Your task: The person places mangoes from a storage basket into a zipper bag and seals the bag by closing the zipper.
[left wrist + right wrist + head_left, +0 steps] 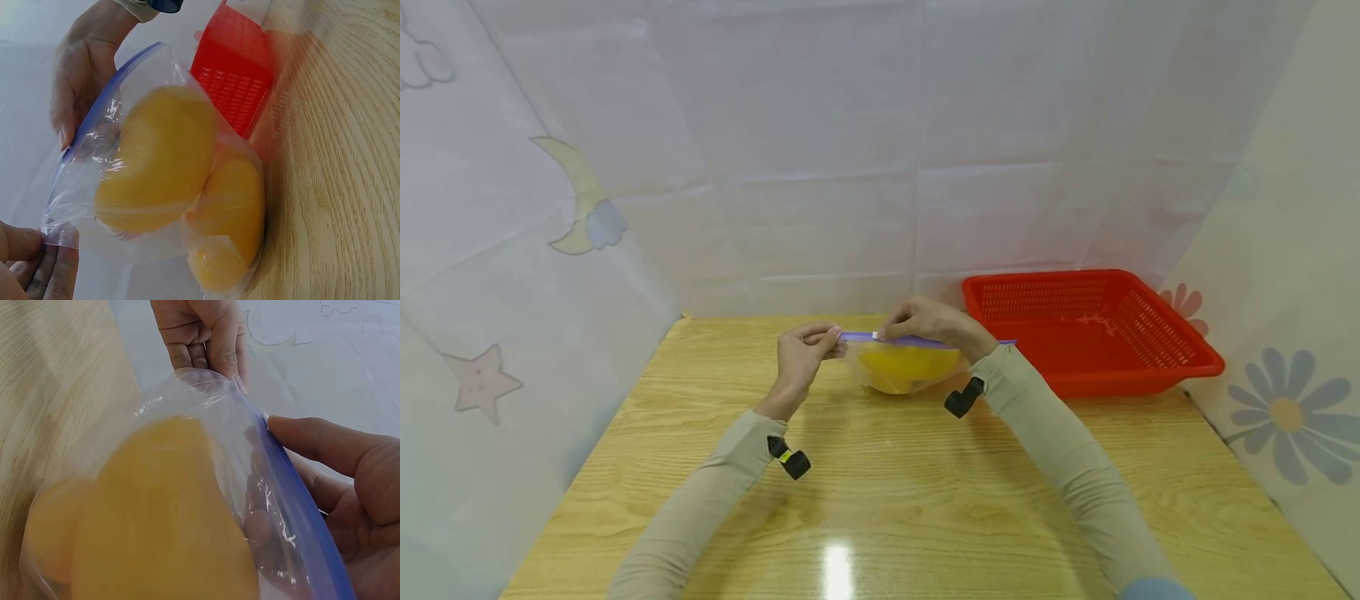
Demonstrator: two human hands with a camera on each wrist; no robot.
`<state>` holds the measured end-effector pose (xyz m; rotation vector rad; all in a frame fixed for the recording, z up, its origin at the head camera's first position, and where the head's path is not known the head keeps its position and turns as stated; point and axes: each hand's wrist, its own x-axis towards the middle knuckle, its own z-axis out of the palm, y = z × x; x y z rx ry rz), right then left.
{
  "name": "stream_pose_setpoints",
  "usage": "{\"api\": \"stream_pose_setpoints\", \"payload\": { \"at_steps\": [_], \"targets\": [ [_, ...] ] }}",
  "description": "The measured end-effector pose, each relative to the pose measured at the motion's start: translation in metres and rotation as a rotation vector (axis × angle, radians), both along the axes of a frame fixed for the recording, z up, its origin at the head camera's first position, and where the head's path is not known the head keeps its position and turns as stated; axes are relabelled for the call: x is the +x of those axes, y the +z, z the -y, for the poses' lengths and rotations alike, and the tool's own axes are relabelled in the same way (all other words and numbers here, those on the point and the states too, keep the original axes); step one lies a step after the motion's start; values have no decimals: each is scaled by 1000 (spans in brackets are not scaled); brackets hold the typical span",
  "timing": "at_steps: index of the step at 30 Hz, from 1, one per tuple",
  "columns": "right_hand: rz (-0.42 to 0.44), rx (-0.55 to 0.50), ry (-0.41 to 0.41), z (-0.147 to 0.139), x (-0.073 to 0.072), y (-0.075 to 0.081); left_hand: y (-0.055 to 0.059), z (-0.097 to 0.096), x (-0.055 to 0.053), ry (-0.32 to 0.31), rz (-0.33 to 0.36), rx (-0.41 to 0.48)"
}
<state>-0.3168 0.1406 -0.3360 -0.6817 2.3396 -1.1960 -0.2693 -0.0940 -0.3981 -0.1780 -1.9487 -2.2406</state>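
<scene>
A clear zip bag [853, 364] with a blue-purple zip strip [917, 342] hangs between both hands over the table's far half. Two large yellow fruits, mango-shaped, show inside: one higher fruit [156, 156] and one lower fruit [231, 200] close to the wood. My left hand [805, 358] pinches the bag's left top corner between thumb and fingers. On the strip, a short way right of that corner, my right hand [932, 323] pinches the small white slider [876, 335], thumb on one side and fingers behind the plastic. The strip's right end reaches past my right wrist.
A red plastic basket [1150, 383] with slotted walls stands at the back right, just beyond my right forearm. The wood-grain table [880, 500] meets a pale patterned sheet [805, 217] at the back and sides.
</scene>
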Motion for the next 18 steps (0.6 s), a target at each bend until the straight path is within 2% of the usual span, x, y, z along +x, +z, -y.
{"api": "stream_pose_setpoints", "payload": {
  "at_steps": [9, 18],
  "targets": [
    [1, -22, 19, -6, 0, 1, 1, 0, 1, 1, 9, -28],
    [16, -17, 28, -13, 0, 2, 2, 0, 1, -6, -4, -18]
  ]
}}
